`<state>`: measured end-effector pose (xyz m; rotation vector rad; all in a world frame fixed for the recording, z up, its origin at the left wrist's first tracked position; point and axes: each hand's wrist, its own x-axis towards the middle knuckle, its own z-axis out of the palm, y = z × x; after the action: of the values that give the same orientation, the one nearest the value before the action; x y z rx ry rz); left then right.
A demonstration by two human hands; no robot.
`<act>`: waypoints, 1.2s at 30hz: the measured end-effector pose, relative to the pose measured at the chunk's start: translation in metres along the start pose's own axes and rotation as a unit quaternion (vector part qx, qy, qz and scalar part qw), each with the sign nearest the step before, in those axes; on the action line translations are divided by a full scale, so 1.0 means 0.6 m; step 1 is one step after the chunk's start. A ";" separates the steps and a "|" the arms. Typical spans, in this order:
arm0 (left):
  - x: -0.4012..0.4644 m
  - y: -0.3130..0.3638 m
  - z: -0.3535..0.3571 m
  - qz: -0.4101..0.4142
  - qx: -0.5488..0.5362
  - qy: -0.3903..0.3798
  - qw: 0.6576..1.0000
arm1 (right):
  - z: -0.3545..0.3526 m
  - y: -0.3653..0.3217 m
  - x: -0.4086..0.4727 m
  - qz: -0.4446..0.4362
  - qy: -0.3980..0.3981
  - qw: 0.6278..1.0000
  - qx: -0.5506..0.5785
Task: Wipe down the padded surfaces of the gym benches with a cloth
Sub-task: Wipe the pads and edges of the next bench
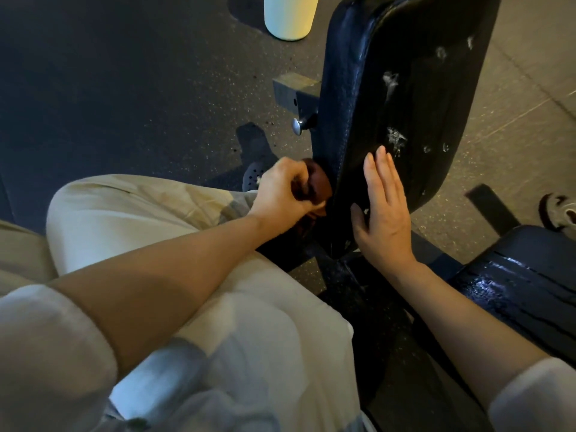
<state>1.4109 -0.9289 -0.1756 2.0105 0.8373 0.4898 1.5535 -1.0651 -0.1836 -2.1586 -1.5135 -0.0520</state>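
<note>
The black padded backrest (402, 98) stands tilted at centre-right. The left hand (282, 190) presses a dark brown cloth (318, 188) against its left edge; the right hand (385, 210) lies flat on its face. The black padded seat (526, 288) lies lower right, and a pale cylindrical bottle (291, 15) stands on the floor behind.

1. Floor (124, 88) – dark rubber surface with pale speckling at left; a lighter grey-tan area with faint seam lines at right.
2. Cylindrical container (290, 17) – pale cream, upright on the floor at the top edge, its upper part out of frame.
3. Metal frame tube (294, 88) – square-section end, dark with a lit top face.
4. Pull-pin knob (297, 126) – silver, rounded, just below the tube.
5. Dark perforated shoe (254, 177) – partly hidden behind the trouser leg (140, 213), which is beige.
6. Second shoe (561, 213) – at the right edge, dark with pale parts, cut off by the frame.
</note>
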 end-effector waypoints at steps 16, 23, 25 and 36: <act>-0.014 0.019 -0.045 -0.096 -0.384 -0.146 0.907 | 0.024 -0.087 -0.013 -0.061 0.046 0.993 0.085; 0.005 0.018 -0.047 -0.109 -0.346 -0.055 0.930 | -0.001 -0.083 0.020 -0.157 0.178 0.967 0.091; 0.016 0.000 -0.046 -0.149 -0.307 -0.052 0.939 | -0.006 -0.079 0.043 -0.220 0.201 0.954 0.021; 0.060 0.006 -0.051 -0.257 -0.279 -0.171 0.909 | 0.036 -0.025 -0.006 -0.383 -0.040 0.902 -0.196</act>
<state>1.4187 -0.8868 -0.1555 1.2328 0.8455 0.0479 1.5334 -1.0553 -0.1982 -1.6899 -2.4849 -0.5841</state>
